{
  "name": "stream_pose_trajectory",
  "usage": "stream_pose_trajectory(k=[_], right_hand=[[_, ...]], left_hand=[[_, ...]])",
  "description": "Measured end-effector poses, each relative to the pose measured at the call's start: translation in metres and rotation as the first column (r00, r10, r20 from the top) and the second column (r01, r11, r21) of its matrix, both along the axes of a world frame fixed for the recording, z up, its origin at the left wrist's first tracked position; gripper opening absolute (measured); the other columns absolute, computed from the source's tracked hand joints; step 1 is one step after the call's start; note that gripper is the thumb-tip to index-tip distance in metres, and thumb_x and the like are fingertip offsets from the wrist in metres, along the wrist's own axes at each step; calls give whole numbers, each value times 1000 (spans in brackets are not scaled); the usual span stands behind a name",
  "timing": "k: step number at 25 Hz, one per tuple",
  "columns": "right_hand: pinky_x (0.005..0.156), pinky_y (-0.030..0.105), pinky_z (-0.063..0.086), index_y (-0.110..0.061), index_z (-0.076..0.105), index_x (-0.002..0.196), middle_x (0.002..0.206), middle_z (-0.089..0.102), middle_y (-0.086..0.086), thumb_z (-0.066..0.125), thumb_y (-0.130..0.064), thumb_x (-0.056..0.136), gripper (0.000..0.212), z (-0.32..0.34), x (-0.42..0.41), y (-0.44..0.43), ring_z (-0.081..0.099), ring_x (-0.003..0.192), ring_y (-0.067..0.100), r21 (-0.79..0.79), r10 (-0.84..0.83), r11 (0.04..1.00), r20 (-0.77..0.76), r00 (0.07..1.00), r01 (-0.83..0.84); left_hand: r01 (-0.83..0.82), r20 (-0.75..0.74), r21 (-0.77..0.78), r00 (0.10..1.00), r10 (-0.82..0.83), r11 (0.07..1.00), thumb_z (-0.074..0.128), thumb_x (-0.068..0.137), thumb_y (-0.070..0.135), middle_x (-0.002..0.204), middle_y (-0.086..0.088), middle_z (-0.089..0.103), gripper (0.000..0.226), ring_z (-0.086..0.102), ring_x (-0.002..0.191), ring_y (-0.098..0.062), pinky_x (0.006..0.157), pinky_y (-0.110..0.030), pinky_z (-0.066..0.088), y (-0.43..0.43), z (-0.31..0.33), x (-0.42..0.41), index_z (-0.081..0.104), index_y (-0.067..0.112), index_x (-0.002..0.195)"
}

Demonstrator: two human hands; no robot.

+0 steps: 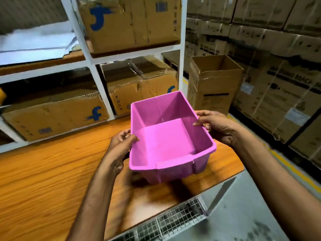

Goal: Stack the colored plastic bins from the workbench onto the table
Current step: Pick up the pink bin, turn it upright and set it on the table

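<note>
Both our hands, left hand (121,146) and right hand (217,126), pinch the side rims of the empty pink bin (166,141) above the wooden worktop's (52,171) right edge.

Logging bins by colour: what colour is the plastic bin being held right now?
Pink-magenta, solid with no pattern: the open rectangular plastic bin, clearest in the head view.

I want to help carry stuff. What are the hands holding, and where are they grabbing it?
The pink bin, empty. The left hand grips its left rim, the right hand its right rim.
</note>
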State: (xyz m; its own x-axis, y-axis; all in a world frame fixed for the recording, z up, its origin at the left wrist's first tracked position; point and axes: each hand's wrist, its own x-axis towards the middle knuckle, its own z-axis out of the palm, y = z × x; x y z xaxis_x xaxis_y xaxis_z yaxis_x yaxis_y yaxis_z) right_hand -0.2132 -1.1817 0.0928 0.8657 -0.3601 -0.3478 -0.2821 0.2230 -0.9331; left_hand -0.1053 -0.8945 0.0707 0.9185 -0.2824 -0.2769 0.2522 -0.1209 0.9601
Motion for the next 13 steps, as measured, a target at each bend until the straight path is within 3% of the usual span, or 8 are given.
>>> stream_pose_trajectory(k=[2, 4, 6, 11, 13], right_hand=[[63, 21, 51, -8, 66, 122, 83, 71, 4, 69, 5, 71, 53, -3, 18, -39, 61, 64, 12, -28, 46, 999, 13, 999, -45], [44, 15, 44, -13, 66, 111, 59, 67, -6, 60, 11, 82, 38, 2, 30, -75, 53, 41, 1, -48, 85, 995, 15, 996, -84], [37, 14, 39, -16, 62, 108, 50, 62, -10, 55, 13, 86, 37, 6, 43, -103, 49, 33, 0, -51, 100, 994, 0, 995, -100], [41, 14, 43, -15, 54, 131, 53, 63, -12, 61, 9, 86, 52, 10, 81, -152, 51, 34, -2, -85, 152, 985, -25, 988, -153], [53, 19, 50, -13, 57, 134, 79, 71, -6, 64, 7, 82, 56, 7, 97, -162, 57, 43, -2, -87, 173, 980, -44, 984, -176]], left_hand=[[-36, 37, 35, 999, 34, 999, 55, 89, -7, 65, 11, 71, 31, 64, 60, -9, 55, -20, 52, -39, 0, 3, 71, 19, 92], [-66, 72, 72, 996, 60, 995, 54, 88, -7, 65, 8, 69, 30, 61, 58, -8, 47, -13, 47, -78, 5, 6, 72, 16, 94], [-103, 117, 118, 989, 89, 988, 53, 88, -7, 65, 7, 67, 30, 59, 50, -3, 42, -10, 40, -109, 10, 12, 71, 15, 97], [-201, 180, 197, 970, 166, 960, 52, 87, -9, 76, -1, 61, 34, 54, 60, -13, 37, -7, 34, -162, 12, 35, 68, 11, 110], [-223, 170, 217, 967, 188, 950, 52, 85, -10, 74, -2, 60, 33, 52, 61, -15, 37, -7, 33, -171, 6, 46, 68, 11, 106]])
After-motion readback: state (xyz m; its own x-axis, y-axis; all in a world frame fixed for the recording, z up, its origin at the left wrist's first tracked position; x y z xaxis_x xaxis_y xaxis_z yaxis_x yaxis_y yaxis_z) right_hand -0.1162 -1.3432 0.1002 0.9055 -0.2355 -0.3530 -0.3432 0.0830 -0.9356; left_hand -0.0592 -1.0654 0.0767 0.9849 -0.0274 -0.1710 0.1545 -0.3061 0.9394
